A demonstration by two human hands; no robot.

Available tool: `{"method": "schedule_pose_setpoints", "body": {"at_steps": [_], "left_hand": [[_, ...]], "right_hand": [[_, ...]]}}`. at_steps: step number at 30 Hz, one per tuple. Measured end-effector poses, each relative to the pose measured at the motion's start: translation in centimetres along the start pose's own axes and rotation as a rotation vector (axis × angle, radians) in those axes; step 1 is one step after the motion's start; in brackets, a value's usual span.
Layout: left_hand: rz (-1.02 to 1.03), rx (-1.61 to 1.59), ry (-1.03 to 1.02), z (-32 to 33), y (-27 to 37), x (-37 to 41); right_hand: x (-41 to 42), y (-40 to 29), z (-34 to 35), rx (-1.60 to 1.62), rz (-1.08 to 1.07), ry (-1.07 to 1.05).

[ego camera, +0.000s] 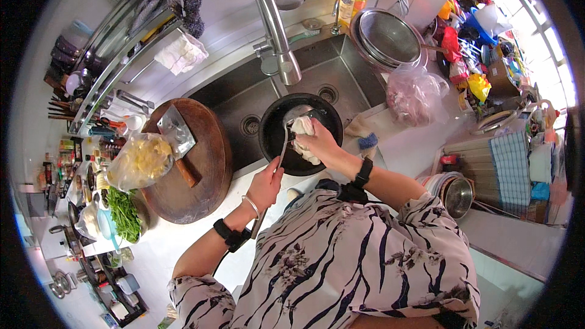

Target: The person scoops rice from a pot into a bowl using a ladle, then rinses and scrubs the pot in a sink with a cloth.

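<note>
In my left hand (265,187) is the long metal handle of a kitchen utensil (284,146), probably a spatula or ladle. Its far end reaches into a round black pan (270,146) that sits over the near edge of the sink. My right hand (322,144) grips a crumpled white cloth (303,127) against the utensil's far end, above the inside of the pan. Cloth and fingers partly cover that end, so its exact shape cannot be told.
A stainless double sink (365,71) with a faucet (269,18) lies beyond. Left, a round wooden chopping board (210,169) bears a cleaver (178,132) and a bag of yellow pieces (141,157). Right are stacked metal bowls (388,36) and a bag of pinkish food (413,98).
</note>
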State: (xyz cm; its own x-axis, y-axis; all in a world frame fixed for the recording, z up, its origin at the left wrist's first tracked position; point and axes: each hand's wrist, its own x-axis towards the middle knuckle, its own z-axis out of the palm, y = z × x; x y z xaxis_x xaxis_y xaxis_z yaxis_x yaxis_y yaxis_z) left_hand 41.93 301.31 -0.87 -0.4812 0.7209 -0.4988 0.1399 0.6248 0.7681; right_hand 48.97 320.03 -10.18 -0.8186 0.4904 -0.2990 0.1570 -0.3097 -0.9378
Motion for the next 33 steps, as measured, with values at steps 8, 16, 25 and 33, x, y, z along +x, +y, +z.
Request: {"method": "schedule_pose_setpoints", "body": {"at_steps": [8, 16, 25, 33], "left_hand": [[-0.165, -0.519, -0.205, -1.9, 0.5, -1.3], [0.023, 0.072, -0.051, -1.0, 1.2, -3.8], [0.311, 0.108, 0.03, -0.7, 1.0, -3.0], [0.396, -0.661, -0.295, 1.0, 13.4, 5.4]], "right_hand": [[-0.9, -5.3, -0.4, -0.472, -0.336, 0.151], [2.6, 1.1, -0.2, 0.007, 0.074, -0.074], [-0.8, -3.7, -0.6, -0.275, -0.032, -0.288], [-6.8, -10.0, -1.0, 0.58, 0.038, -0.253]]}}
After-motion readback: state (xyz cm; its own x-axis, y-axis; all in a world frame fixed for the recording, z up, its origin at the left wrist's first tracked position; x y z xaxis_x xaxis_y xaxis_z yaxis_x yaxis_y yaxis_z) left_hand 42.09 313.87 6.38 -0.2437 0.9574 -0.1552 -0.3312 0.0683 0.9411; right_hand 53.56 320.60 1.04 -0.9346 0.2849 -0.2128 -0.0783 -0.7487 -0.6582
